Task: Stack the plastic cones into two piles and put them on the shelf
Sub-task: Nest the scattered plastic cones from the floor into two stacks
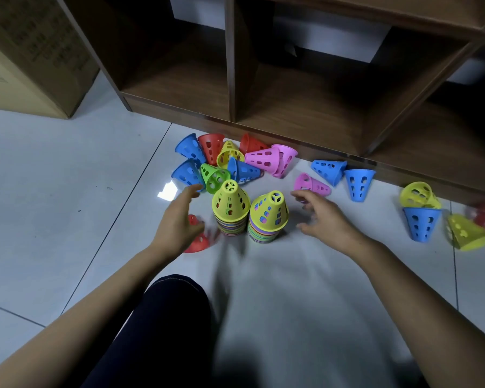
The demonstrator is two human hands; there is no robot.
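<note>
Two stacks of plastic cones stand side by side on the floor, each topped with a yellow cone: the left stack (230, 210) and the right stack (268, 217). My left hand (178, 219) hovers just left of them, fingers relaxed, holding nothing. A red cone (198, 240) lies partly hidden under it. To the right of the stacks is my right hand (324, 217), spread and empty too. Several loose cones lie behind: a heap of blue, red, yellow, green and pink ones (230, 161), and a pink cone (311, 186) near my right fingertips.
The brown wooden shelf (291, 113) with open compartments stands right behind the cones. More blue, yellow and red cones (422, 222) lie far right. A cardboard box (31, 51) stands at the left. My dark-clothed knee (177, 301) is in front.
</note>
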